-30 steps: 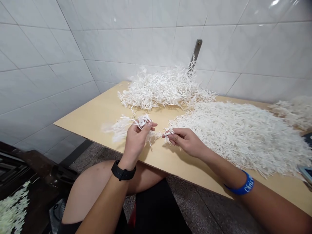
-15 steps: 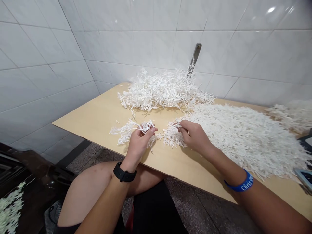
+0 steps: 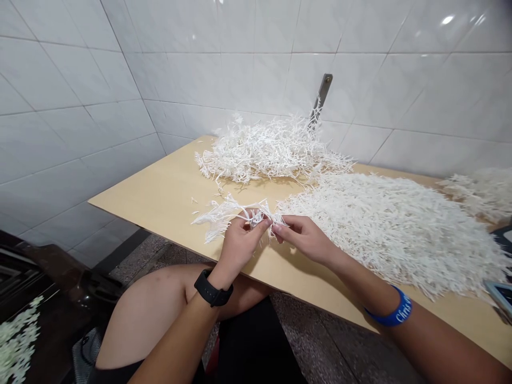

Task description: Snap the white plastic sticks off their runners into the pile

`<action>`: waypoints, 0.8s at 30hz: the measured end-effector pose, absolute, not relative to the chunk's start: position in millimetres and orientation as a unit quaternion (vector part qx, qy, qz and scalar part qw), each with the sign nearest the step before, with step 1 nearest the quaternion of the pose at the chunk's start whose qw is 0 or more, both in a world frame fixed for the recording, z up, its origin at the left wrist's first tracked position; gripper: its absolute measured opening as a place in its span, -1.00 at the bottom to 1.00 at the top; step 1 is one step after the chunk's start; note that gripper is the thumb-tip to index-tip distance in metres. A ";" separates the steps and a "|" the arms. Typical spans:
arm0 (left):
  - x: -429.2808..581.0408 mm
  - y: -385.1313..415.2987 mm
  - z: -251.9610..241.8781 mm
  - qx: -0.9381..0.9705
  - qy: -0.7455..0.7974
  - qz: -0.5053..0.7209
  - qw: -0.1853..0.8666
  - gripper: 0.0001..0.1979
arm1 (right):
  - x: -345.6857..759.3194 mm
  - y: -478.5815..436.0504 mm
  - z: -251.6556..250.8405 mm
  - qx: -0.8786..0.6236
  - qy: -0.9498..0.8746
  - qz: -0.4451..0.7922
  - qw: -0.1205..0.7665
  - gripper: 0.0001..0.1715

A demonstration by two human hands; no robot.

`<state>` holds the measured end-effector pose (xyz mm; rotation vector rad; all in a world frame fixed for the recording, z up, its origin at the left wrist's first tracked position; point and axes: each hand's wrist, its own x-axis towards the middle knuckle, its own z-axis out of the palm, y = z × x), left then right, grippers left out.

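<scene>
My left hand (image 3: 240, 245) is closed round a bunch of white branching plastic sprigs (image 3: 219, 217), whose stringy ends spread out to the left above the wooden table (image 3: 148, 186). Close against it, my right hand (image 3: 304, 236) pinches the white sprigs at the bunch's right end, thumb and forefinger together. The two sets of fingertips almost touch, and exactly which pieces lie between them is hidden. Just right of my right hand begins a wide, flat pile of short white sprigs (image 3: 392, 229).
A taller tangled heap of white sprigs (image 3: 264, 152) lies at the back by the tiled wall, beside a metal bracket (image 3: 325, 88). Another white pile (image 3: 480, 192) sits at the far right. A phone-like device (image 3: 500, 293) rests at the right edge. Pale green sprigs (image 3: 20, 330) show lower left.
My right hand has come left from the edge of the flat pile to meet the bunch. My left hand has shifted slightly right and down with the sprigs.
</scene>
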<state>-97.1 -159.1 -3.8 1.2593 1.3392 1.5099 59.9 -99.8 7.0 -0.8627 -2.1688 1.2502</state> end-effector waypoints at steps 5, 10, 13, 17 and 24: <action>-92.8 -159.8 -5.4 0.530 0.454 0.577 0.425 -0.82 | 58.0 -98.6 1.0 -0.278 -0.794 0.489 0.232 -0.55; -89.0 -160.5 -9.6 0.414 0.441 0.586 0.539 -0.73 | 59.4 -100.4 1.0 -0.232 -0.808 0.481 0.249 -0.51; -95.2 -157.4 -7.5 0.311 0.404 0.623 0.593 -0.68 | 61.3 -101.5 3.9 -0.207 -0.803 0.501 0.248 -0.54; -110.1 -153.0 1.1 0.273 0.436 0.701 0.493 -0.61 | 63.0 -96.8 5.2 -0.240 -0.822 0.449 0.256 -0.63; -115.0 -152.6 -3.7 0.325 0.537 0.661 0.412 -0.60 | 69.2 -84.7 3.3 -0.327 -0.884 0.206 0.263 -0.59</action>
